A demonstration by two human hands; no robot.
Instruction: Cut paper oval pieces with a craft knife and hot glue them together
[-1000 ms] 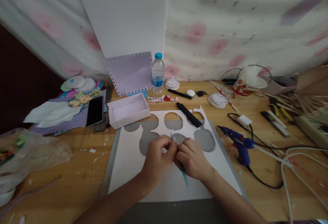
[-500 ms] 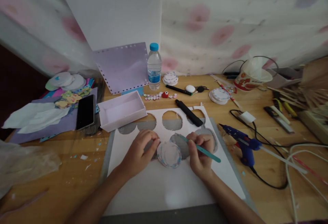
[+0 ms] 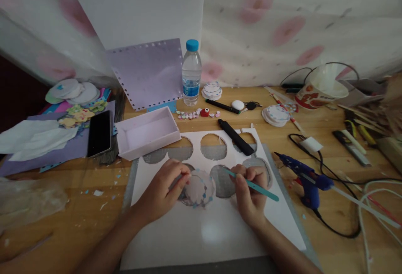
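Note:
A round white paper disc (image 3: 204, 194) with blue marks around its edge is tilted over the middle of a white sheet. At its upper left rim, my left hand (image 3: 165, 188) is closed with thumb and finger pinched on it. Just right of the disc, my right hand (image 3: 251, 194) grips a slim flat teal tool (image 3: 262, 189). The tool's narrow end points up and left, away from the disc; its exact kind is unclear. Under both hands lies the white sheet (image 3: 163, 236), with several round holes cut in it, on a grey mat (image 3: 127, 207).
A black marker (image 3: 235, 137) rests across the sheet's back edge. To the right lie a blue glue gun (image 3: 309, 177) and cables. An open white box (image 3: 147, 134), a phone (image 3: 99, 134) and a water bottle (image 3: 191, 73) stand left and behind. Stacked discs (image 3: 276, 116) sit farther back.
The disc has shifted slightly left towards my left hand and is tilted differently, showing more of its face. My right hand still holds the teal tool. The whole view has shifted a little.

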